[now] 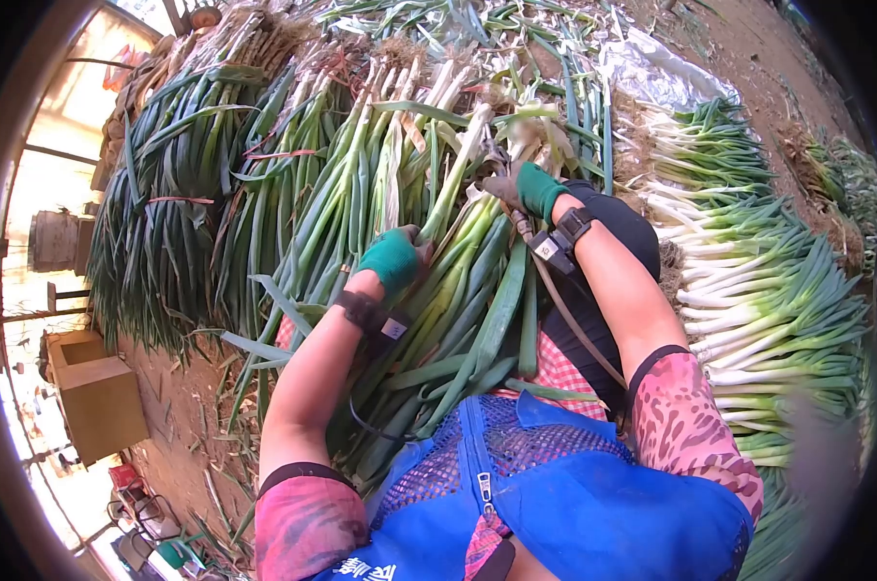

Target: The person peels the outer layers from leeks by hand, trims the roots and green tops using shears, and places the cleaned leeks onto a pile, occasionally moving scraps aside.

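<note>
My left hand [395, 261], in a green glove with bare wrist strap above, is closed around the green part of a large green onion [458, 169]. The stalk slants up and to the right, its pale root end near my other hand. My right hand [532, 189], also gloved, is closed on a dark metal nozzle gun [495, 155], partly hidden by the fingers. From it a brown hose [574, 320] runs down across my dark-clothed leg. Loose green onions [458, 281] lie over my lap, below both hands. Pale peeled leaves [545, 140] hang just beyond the nozzle.
Tied bundles of unpeeled green onions [182, 194] are stacked at the left. A long row of cleaned white-stalked onions [739, 300] lies along the right. White plastic sheeting [651, 68] shows behind it. A cardboard box [95, 397] stands on the dirt ground at lower left.
</note>
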The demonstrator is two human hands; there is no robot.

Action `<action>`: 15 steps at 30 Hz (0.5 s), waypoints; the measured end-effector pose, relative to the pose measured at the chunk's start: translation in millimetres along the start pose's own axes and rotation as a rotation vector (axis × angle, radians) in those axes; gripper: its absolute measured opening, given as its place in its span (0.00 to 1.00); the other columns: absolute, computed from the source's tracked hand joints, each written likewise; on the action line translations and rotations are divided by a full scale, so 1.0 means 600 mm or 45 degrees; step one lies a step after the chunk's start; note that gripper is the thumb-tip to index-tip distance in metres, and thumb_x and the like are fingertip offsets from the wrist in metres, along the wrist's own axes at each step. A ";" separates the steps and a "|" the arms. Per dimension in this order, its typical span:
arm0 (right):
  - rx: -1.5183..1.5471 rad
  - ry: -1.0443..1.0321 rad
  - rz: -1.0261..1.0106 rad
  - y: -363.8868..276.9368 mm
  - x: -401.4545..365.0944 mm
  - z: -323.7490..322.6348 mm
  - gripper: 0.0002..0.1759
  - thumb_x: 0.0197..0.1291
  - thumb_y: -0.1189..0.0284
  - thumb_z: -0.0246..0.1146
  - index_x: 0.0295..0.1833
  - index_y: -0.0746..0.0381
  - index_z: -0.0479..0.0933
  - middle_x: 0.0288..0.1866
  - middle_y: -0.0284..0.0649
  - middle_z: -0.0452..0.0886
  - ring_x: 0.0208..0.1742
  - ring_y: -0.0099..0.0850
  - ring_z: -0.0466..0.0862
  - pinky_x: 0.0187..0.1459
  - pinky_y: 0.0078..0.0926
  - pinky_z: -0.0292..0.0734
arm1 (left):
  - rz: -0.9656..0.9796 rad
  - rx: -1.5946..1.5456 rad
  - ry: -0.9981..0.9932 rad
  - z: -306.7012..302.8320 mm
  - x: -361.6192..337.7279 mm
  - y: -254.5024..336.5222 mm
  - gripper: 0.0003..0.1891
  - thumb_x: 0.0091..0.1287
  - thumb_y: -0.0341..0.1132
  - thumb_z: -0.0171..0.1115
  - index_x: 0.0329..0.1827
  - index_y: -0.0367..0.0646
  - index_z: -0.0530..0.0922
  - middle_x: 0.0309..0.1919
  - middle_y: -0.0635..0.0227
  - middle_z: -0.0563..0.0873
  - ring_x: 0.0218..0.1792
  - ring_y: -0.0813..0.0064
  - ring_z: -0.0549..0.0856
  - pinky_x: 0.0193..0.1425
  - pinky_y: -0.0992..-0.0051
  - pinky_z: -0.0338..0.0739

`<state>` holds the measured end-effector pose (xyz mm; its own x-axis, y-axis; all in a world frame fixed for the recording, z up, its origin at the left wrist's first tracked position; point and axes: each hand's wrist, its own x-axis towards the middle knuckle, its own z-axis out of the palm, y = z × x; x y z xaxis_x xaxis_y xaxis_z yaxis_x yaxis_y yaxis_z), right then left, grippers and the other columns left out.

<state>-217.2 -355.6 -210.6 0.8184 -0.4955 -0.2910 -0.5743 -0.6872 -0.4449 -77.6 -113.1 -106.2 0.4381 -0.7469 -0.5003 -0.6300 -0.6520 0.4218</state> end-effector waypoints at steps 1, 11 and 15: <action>0.081 0.000 0.074 -0.020 -0.022 -0.010 0.22 0.61 0.51 0.54 0.45 0.57 0.80 0.39 0.60 0.81 0.41 0.58 0.83 0.43 0.49 0.77 | -0.001 -0.107 -0.043 0.003 0.004 -0.007 0.25 0.67 0.48 0.60 0.56 0.35 0.79 0.41 0.50 0.87 0.44 0.57 0.87 0.53 0.65 0.77; 0.022 -0.015 0.036 0.001 0.021 -0.006 0.29 0.56 0.47 0.58 0.46 0.62 0.82 0.43 0.67 0.81 0.46 0.57 0.83 0.48 0.46 0.78 | -0.010 -0.295 -0.187 0.007 0.004 -0.024 0.23 0.69 0.50 0.59 0.47 0.33 0.82 0.35 0.55 0.87 0.39 0.68 0.84 0.49 0.67 0.77; 0.155 -0.043 0.244 -0.055 -0.025 -0.050 0.36 0.55 0.44 0.59 0.45 0.72 0.82 0.44 0.65 0.82 0.48 0.55 0.84 0.50 0.44 0.79 | -0.048 -0.610 -0.193 0.028 0.012 -0.052 0.23 0.69 0.50 0.58 0.45 0.35 0.82 0.32 0.59 0.85 0.37 0.71 0.83 0.47 0.68 0.77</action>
<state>-211.2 -341.2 -166.2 0.6962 -0.5914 -0.4069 -0.7141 -0.5123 -0.4771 -65.4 -96.1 -135.7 0.3345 -0.7177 -0.6108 -0.2347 -0.6911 0.6836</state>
